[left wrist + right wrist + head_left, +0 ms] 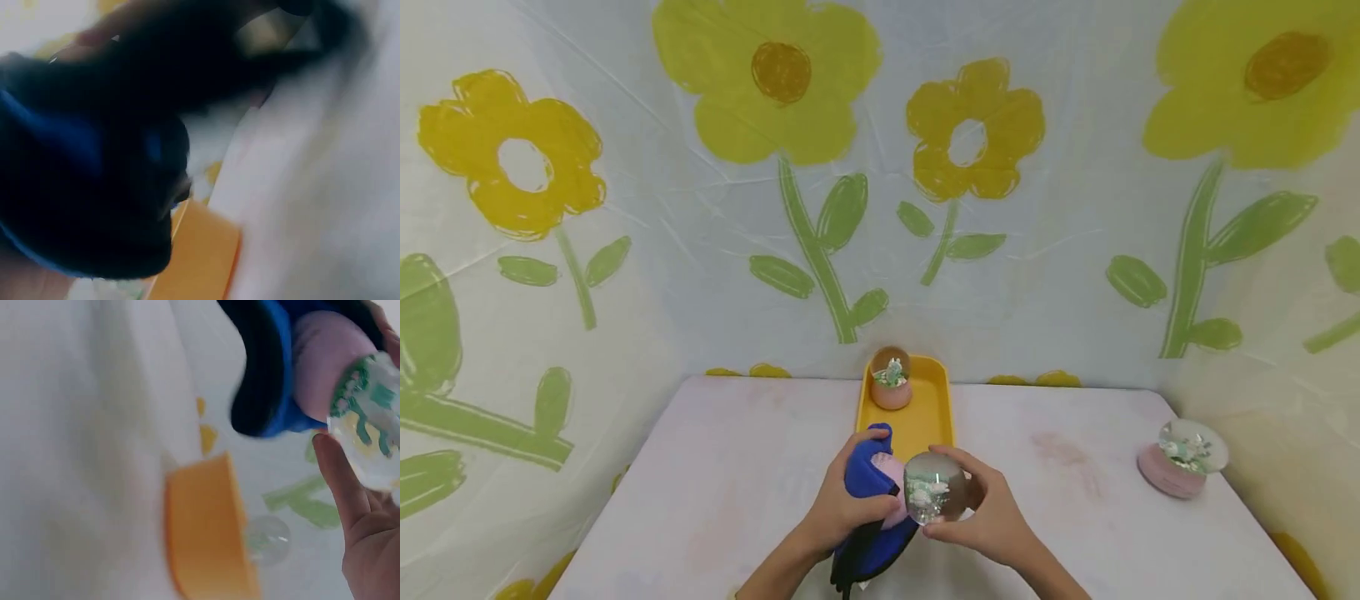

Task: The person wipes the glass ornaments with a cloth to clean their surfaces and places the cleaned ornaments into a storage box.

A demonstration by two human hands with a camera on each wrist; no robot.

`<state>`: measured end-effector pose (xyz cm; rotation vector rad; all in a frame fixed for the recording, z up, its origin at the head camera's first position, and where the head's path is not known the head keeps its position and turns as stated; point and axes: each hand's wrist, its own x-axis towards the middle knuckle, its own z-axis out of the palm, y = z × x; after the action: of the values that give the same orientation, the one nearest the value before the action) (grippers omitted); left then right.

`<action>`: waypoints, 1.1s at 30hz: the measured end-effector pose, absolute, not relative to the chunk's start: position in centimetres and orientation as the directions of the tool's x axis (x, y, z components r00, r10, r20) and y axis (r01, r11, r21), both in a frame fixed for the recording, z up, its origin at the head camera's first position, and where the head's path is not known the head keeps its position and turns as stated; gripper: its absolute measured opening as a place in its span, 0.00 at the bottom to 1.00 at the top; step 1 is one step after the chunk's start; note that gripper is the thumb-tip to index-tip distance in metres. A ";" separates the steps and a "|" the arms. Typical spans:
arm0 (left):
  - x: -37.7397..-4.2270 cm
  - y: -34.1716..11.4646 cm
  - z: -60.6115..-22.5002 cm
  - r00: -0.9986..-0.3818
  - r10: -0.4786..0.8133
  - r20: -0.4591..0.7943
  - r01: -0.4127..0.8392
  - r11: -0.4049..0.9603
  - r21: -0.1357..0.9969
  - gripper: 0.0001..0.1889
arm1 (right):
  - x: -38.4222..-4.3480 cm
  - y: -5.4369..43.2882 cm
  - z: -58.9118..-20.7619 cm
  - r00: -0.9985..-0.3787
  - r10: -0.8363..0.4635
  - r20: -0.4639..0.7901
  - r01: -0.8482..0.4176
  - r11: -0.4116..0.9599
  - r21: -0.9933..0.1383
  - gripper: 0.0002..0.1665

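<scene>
A snow globe (934, 490) with a pink base and small green and white figures inside is held tilted between both hands, low in the middle of the head view. My left hand (835, 508) grips a blue cloth (861, 477) with black edging, which wraps partly round the pink base. On the right, my right hand (996, 512) holds the clear dome, fingers and thumb curved about it. The right wrist view shows the base (328, 362) nestled in the cloth. In the left wrist view the dark cloth (81, 150) hides most of the globe.
A yellow tray (929, 398) lies behind the hands, with a second snow globe (891, 383) upright at its far left. Near the table's right edge a third snow globe (1183, 458) stands tilted. Flower-printed cloth walls (1045, 292) surround the pale table (737, 450).
</scene>
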<state>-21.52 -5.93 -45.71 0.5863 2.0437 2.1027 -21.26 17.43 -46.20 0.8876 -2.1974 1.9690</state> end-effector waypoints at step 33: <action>-23.3 -6.5 -49.0 -0.871 0.444 0.213 0.207 -0.062 0.976 0.40 | -21.4 17.4 -46.0 -0.892 -0.420 0.169 -0.283 0.226 -0.932 0.43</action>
<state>-23.27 -6.53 -48.99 0.7136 2.0244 2.0517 -21.40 17.42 -45.98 0.7351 -2.5499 1.8935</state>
